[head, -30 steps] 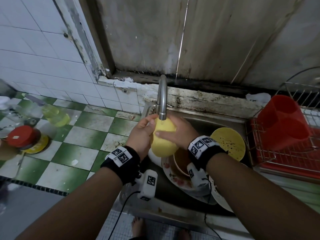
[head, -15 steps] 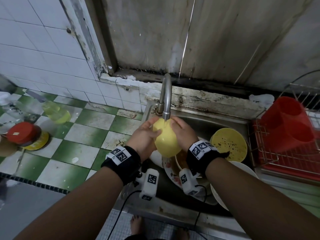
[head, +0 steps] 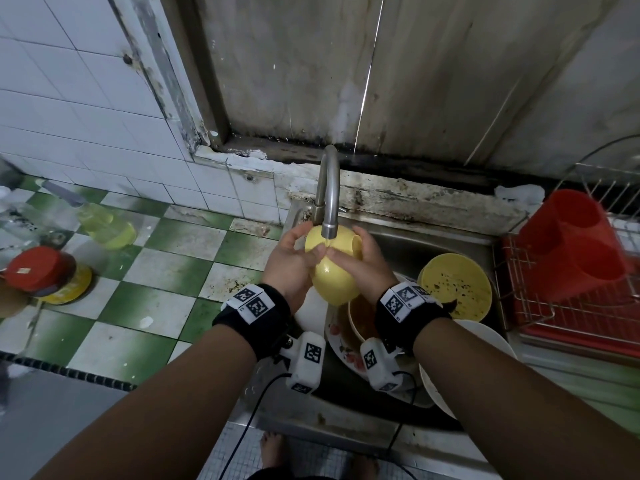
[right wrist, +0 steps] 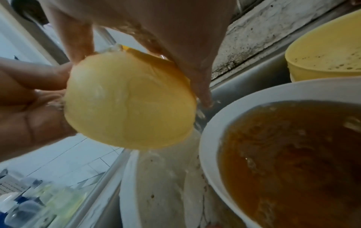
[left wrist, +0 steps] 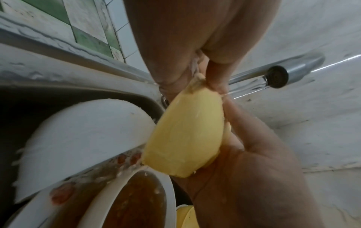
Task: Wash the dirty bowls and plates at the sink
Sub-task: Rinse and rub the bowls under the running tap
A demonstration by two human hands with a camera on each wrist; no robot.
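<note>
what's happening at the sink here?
A person is rinsing a yellow bowl under the tap, which is running. Both hands hold it: left hand on one side, right hand on the other. Below in the sink wait a white bowl of brown liquid, a second, speckled yellow bowl and plates. A red rack stands to the right.

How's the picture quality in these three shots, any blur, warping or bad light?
Head view: dim, bluish light, sharp, straight tile lines bowed by the wide lens. Left wrist view: yellow bowl fairly clear, white bowl edge smeared. Right wrist view: soft throughout, bottles at lower left badly blurred.
</note>
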